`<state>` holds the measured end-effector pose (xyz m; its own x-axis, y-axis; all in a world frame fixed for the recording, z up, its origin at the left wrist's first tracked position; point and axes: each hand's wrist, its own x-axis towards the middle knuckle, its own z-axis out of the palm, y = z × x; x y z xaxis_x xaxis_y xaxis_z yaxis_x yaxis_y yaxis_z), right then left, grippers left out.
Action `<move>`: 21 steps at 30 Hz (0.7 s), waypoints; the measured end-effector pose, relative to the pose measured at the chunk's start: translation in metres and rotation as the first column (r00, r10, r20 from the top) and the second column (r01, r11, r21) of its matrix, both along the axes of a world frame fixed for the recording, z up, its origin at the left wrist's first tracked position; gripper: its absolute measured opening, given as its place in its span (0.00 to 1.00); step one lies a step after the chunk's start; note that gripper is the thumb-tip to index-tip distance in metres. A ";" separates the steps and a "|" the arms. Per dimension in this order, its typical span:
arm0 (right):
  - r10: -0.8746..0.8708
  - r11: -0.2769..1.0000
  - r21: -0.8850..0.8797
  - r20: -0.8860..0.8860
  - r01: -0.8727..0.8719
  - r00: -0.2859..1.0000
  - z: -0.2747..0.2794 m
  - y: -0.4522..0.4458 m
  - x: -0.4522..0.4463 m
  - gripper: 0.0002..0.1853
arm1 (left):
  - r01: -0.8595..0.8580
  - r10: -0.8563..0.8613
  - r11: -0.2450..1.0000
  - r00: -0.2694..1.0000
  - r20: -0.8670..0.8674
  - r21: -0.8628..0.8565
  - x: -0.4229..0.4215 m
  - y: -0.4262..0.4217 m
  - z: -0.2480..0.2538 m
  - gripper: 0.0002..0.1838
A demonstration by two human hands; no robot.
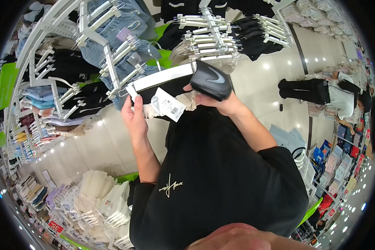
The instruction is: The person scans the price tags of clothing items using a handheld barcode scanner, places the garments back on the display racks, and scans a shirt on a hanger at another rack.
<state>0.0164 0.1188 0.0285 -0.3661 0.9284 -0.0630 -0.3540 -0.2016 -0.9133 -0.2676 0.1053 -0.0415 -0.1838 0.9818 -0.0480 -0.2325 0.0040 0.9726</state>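
Currently, the left hand has its fingers closed narrowly at the left end of a light-waisted garment, just below the end of a white hanger. The right hand holds a black handheld scanner; its thumb lies at the garment's right end, and part of the grip is hidden behind the device.

A white tag lies between the hands, over the garment's waist, printed face towards the wearer. Its long axis slants from upper left to lower right, placing the printed code at the end towards the right side. The scanner sits just to the right of the tag and slightly farther forward, apart from it; the right hand is nearer the code. Which way the scanner's reading end points cannot be told.

Edges noted: the hanger's left end is close to the rack of denim, and clipped black clothes hang ahead. Open floor lies beyond the right forearm. Another person stands well apart on the right.
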 end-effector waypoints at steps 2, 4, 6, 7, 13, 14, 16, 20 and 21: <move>-0.019 0.999 -0.046 -0.045 0.017 0.999 0.001 -0.001 -0.001 0.30 | 0.005 -0.005 1.000 1.000 0.027 0.004 0.002 -0.003 0.008 0.17; -0.049 0.999 -0.023 -0.044 0.048 0.998 -0.001 -0.002 -0.005 0.31 | 0.028 -0.028 1.000 0.999 0.026 0.005 -0.001 -0.007 0.014 0.17; -0.061 0.997 -0.048 -0.023 0.060 0.998 0.002 -0.003 -0.007 0.30 | 0.038 -0.039 0.999 0.999 0.019 0.016 -0.004 -0.010 0.020 0.18; -0.067 0.996 -0.061 -0.011 0.066 0.998 0.003 -0.003 -0.009 0.29 | 0.044 -0.045 0.999 0.999 0.016 0.021 -0.004 -0.012 0.022 0.19; -0.157 0.987 0.057 0.082 0.153 0.984 0.003 -0.009 -0.024 0.32 | -0.016 0.013 1.000 0.982 0.189 0.016 -0.016 -0.024 0.022 0.19; -0.182 0.981 0.085 0.106 0.174 0.978 0.002 -0.011 -0.025 0.32 | -0.011 0.007 1.000 0.975 0.221 0.016 -0.017 -0.026 0.024 0.19; -0.206 0.972 0.144 0.136 0.186 0.969 -0.001 -0.014 -0.028 0.33 | -0.004 -0.005 0.999 0.982 0.189 0.046 -0.025 -0.031 0.016 0.19; -0.229 0.930 0.345 0.274 0.127 0.934 0.006 -0.021 -0.026 0.32 | 0.006 -0.017 0.999 0.970 0.242 0.046 -0.029 -0.039 0.016 0.19; -0.240 0.899 0.430 0.325 0.082 0.915 0.007 -0.021 -0.026 0.31 | 0.042 -0.051 0.998 0.955 0.293 0.037 -0.031 -0.039 0.016 0.19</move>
